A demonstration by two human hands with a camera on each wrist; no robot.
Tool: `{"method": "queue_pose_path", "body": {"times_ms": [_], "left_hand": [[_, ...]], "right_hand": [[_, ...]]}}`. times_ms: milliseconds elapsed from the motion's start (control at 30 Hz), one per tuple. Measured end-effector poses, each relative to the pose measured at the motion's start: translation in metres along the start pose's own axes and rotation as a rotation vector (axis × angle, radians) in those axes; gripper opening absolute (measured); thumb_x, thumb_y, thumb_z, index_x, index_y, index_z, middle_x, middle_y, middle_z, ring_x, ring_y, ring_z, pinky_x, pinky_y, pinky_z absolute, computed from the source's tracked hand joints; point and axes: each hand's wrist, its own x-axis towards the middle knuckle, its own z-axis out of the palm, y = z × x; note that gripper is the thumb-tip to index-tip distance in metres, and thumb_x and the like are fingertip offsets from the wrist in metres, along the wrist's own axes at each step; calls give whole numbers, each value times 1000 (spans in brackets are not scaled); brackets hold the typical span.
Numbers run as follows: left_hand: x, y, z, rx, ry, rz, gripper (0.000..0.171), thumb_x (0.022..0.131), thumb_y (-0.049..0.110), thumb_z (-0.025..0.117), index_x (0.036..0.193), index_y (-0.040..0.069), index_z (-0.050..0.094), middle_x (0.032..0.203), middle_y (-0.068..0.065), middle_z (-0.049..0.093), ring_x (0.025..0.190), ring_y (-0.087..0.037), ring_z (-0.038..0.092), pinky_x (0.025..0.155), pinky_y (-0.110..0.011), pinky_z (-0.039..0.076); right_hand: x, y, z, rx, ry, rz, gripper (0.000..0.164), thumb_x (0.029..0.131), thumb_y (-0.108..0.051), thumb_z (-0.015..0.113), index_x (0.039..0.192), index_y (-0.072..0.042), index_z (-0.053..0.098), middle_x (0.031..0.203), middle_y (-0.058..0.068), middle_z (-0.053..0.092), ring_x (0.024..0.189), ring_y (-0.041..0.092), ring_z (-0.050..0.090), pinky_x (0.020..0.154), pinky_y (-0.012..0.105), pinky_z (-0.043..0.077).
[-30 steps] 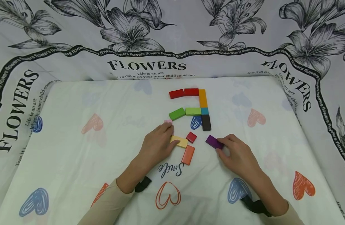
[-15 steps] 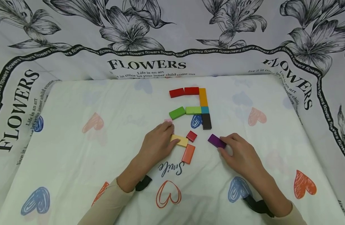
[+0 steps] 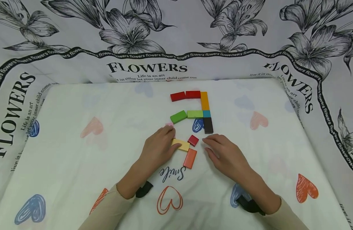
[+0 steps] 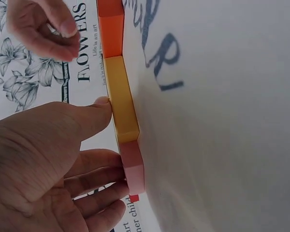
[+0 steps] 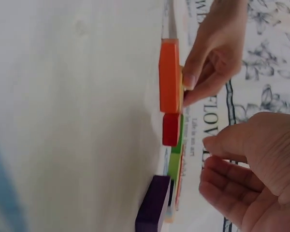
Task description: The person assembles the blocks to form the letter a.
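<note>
My left hand (image 3: 159,145) rests at a yellow block (image 3: 180,144) and a mostly covered pink block (image 3: 169,124). In the left wrist view its thumb touches the yellow block's top edge, and its fingertips lie against the pink block (image 4: 133,169). My right hand (image 3: 228,156) hovers with thumb and fingertips apart, nothing between them, just right of a small red cube (image 3: 193,140). Below that hand in the right wrist view, a purple block (image 5: 153,204) lies on the cloth; the hand hides it in the head view. An orange block (image 3: 190,158) meets the yellow one's end.
Farther back stand two red blocks (image 3: 185,95), a tall yellow-orange block (image 3: 204,101), a small blue block (image 3: 206,113), a black block (image 3: 208,125) and two green blocks (image 3: 187,115), joined in a figure. A white cloth (image 3: 78,172) with printed hearts lies under everything.
My right hand has let go of the purple block and moved left, towards the small red cube. The left hand stays at the yellow and pink blocks.
</note>
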Motion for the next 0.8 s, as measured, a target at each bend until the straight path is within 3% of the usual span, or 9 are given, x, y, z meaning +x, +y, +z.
{"method": "queue_pose_path", "body": {"times_ms": [133, 467, 633, 800], "left_hand": [[0, -3, -2, -1, 29, 21, 49, 93, 36, 82, 131, 6, 70, 144, -11, 65, 131, -27, 65, 104, -40, 61], [-5, -4, 4, -6, 56, 55, 48, 92, 34, 83, 129, 6, 71, 144, -11, 66, 130, -26, 66, 104, -39, 61], [-7, -6, 1, 8, 52, 40, 49, 92, 35, 83, 129, 6, 71, 144, -10, 66, 129, -25, 66, 103, -38, 61], [-4, -6, 2, -11, 51, 42, 48, 92, 36, 83, 129, 7, 71, 141, -9, 67, 127, -24, 66, 101, -37, 62]], "right_hand": [[16, -8, 5, -16, 26, -117, 37, 88, -10, 86, 124, -8, 77, 122, 7, 75, 115, 24, 72, 92, 38, 65], [34, -9, 17, -141, -132, -283, 36, 92, -9, 81, 128, -11, 77, 134, 5, 74, 126, 23, 70, 104, 39, 60], [38, -7, 22, -164, -144, -286, 34, 92, -11, 82, 125, -9, 78, 127, 5, 76, 120, 23, 71, 103, 38, 61], [37, -2, 20, -178, -131, -211, 35, 90, -14, 85, 124, -12, 79, 120, 4, 76, 112, 21, 71, 97, 35, 63]]}}
